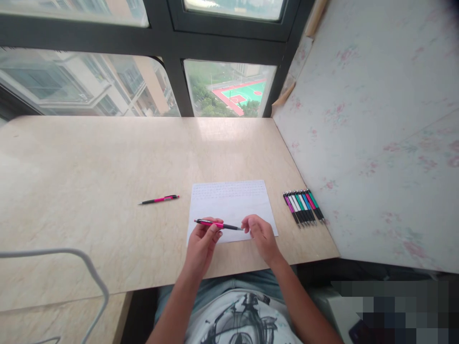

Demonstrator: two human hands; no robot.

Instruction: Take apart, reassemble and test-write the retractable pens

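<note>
My left hand (201, 246) is closed on a pink and black pen (231, 227), thumb on 1 side and fingers on the other, holding it nearly level over the lower half of a paper sheet (229, 205). Its point faces my right hand (263, 239). There the fingers are loosely curled, with the thumb near the forefinger, right by the pen's tip; I cannot tell whether they touch it or pinch it.

As for how far things are, I'd judge them partway. Small rows of marks, like writing, run across the top of the sheet, too faint for me to read. Below them the paper looks bare where my 2 hands don't cover it. The pen in my grip isn't set up to write at this moment, as its tip faces sideways.

1 other pink and black pen (158, 200) lies by itself on the table (100, 167), left of the sheet. To the right, near the flowered wall (376, 119), a row of pens (300, 208) lies side by side, tips towards me. How much is left overall, I can't tell.
</note>
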